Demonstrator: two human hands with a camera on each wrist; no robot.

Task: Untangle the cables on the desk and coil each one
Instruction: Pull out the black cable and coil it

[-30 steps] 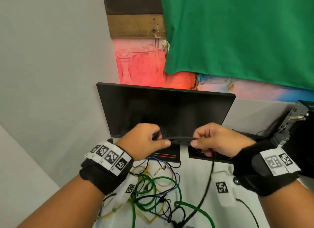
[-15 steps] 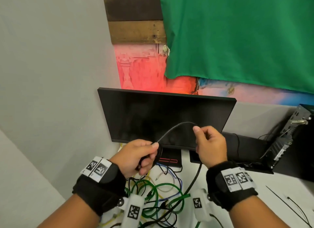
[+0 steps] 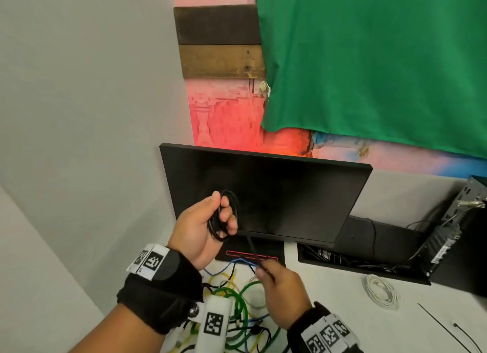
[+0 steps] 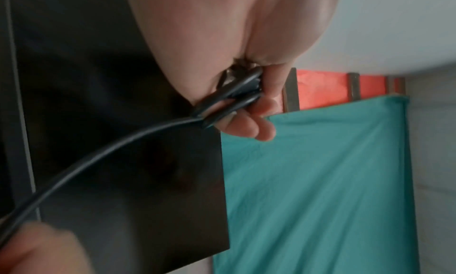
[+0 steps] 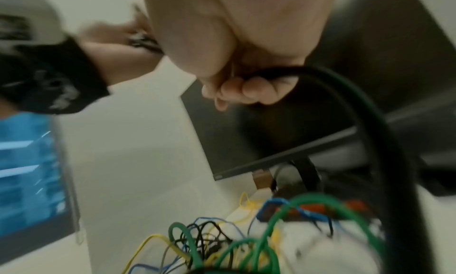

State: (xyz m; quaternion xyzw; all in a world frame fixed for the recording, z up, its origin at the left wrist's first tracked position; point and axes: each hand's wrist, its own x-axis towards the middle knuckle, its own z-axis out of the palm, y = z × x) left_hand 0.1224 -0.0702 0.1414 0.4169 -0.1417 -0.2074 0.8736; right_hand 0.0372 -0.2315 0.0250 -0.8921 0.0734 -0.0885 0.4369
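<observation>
My left hand is raised in front of the monitor and grips a small coil of black cable, its loops pinched between thumb and fingers. From the coil the black cable runs down to my right hand, which pinches it lower down, just above the desk. Below both hands lies a tangle of cables in green, yellow, blue and black.
A black monitor stands right behind the hands. A coiled white cable lies on the white desk to the right. Thin black zip ties lie at the far right. A black computer case stands at the right edge.
My left hand has risen and turned palm-up with a loop more on the coil. My right hand has dropped down along the cable towards the desk.
</observation>
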